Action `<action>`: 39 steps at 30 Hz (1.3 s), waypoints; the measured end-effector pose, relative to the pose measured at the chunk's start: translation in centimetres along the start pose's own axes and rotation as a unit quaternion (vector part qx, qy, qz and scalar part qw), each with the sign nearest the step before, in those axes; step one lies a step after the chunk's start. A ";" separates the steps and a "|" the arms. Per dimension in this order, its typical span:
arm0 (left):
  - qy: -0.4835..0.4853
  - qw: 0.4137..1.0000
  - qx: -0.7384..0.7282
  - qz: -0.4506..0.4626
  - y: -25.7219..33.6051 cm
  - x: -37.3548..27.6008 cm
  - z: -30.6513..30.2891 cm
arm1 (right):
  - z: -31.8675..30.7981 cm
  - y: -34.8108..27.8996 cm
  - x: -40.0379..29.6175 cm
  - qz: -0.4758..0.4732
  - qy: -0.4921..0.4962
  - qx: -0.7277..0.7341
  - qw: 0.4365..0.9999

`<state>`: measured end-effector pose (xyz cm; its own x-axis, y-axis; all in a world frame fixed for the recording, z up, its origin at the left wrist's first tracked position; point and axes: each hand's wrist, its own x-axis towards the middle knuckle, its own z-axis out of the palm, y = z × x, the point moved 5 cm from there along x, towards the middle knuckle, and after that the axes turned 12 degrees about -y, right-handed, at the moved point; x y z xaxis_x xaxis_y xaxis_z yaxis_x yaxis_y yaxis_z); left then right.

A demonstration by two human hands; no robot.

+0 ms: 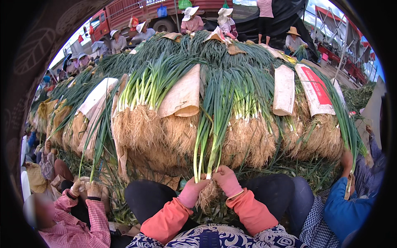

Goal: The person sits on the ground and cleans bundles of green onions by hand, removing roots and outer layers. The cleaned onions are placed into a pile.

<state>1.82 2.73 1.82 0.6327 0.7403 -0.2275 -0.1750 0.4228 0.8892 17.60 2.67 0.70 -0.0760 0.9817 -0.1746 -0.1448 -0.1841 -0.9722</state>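
Two or three green onions (pixel 211 158) lie with their white stems towards me and their leaves up over the pile. My left hand (pixel 194 188), in a pink fingerless covering, is closed around the stems just above the roots. Beside it, my right hand (pixel 227 180), likewise covered, has its fingertips on the base of the thickest stem. Tan roots (pixel 208 195) hang down between both hands. Ahead lies a large heap of green onions (pixel 248 96) with roots facing me. A brighter bunch (pixel 145 83) rests on it at the left, next to a folded woven sack (pixel 183 93).
A co-worker in a checked shirt (pixel 74 214) sits close at my left, one in a blue sleeve (pixel 347 207) at my right; both handle onions. More people sit beyond the heap, before a red truck (pixel 133 15). Leaf scraps (pixel 313 176) cover the ground around my knees.
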 end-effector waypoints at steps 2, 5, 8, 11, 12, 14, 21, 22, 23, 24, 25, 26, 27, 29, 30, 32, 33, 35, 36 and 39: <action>-0.028 0.999 -0.039 -0.011 -0.6 0.2 0.2 | -0.4 0.9 0.1 0.001 0.046 -0.084 0.995; -0.043 0.996 -0.072 -0.037 -2.2 0.6 -0.2 | -1.0 3.7 0.8 0.009 0.100 -0.183 0.978; -0.061 0.990 -0.088 -0.087 -1.4 -0.1 1.4 | -3.3 5.8 1.4 0.014 0.180 -0.321 0.930; -0.062 0.993 -0.051 -0.091 -1.8 -0.5 0.7 | -6.1 6.7 1.6 -0.023 0.205 -0.465 0.861; -0.070 0.991 -0.066 -0.091 -1.7 -0.6 0.7 | -6.3 6.5 1.6 -0.019 0.204 -0.539 0.817; -0.109 0.984 -0.105 -0.094 -1.3 -0.9 1.5 | -7.0 7.1 1.5 0.040 0.181 -0.570 0.801; -0.127 0.981 -0.132 -0.069 0.7 -1.8 2.1 | -9.1 13.0 1.9 0.353 -0.008 -0.609 0.710; -0.121 0.982 -0.135 -0.055 0.6 -1.7 1.6 | -7.7 12.5 1.8 0.365 -0.065 -0.614 0.697; -0.114 0.983 -0.138 -0.040 0.5 -1.6 1.2 | -6.3 11.8 1.5 0.366 -0.108 -0.614 0.691; -0.104 0.984 -0.139 -0.039 0.3 -1.5 0.9 | -5.1 10.3 1.1 0.352 -0.124 -0.619 0.691; -0.101 0.988 -0.108 -0.036 0.1 -1.5 0.5 | -4.6 8.1 0.8 0.306 -0.093 -0.628 0.709; -0.098 0.992 -0.077 -0.034 0.1 -1.3 0.2 | -4.4 6.9 0.7 0.259 -0.063 -0.635 0.725; -0.099 0.993 -0.046 -0.037 0.0 -1.2 0.2 | -4.4 5.5 0.2 0.215 -0.028 -0.636 0.740; -0.058 0.997 -0.002 -0.046 -0.4 -1.4 -0.1 | -3.7 -0.5 -0.5 0.079 0.088 -0.532 0.839; -0.053 0.997 0.014 -0.050 -0.3 -1.4 0.1 | -3.3 -2.7 -0.8 0.036 0.086 -0.363 0.927; -0.036 0.998 0.020 -0.045 -0.6 -1.3 0.4 | -2.1 -5.7 -0.7 -0.031 0.061 -0.102 0.992; -0.029 0.998 0.039 -0.040 -0.7 -1.2 0.4 | -2.1 -5.3 -0.3 -0.032 0.057 -0.120 0.991; -0.013 0.997 0.077 -0.027 -1.1 -1.1 0.3 | -2.1 -4.0 0.6 -0.035 0.048 -0.157 0.986; 0.009 0.996 0.086 -0.022 -1.2 -1.3 0.0 | -1.6 -3.9 0.1 -0.060 0.065 -0.127 0.988; 0.070 0.992 0.108 0.010 -1.0 -1.2 -0.9 | -0.5 -4.6 -1.8 -0.140 0.138 -0.187 0.962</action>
<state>0.55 1.87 0.88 0.5175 0.8191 -0.2473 -0.0111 0.2955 0.9553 18.90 1.73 5.37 0.1861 0.9753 0.1187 0.2480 0.0702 -0.9662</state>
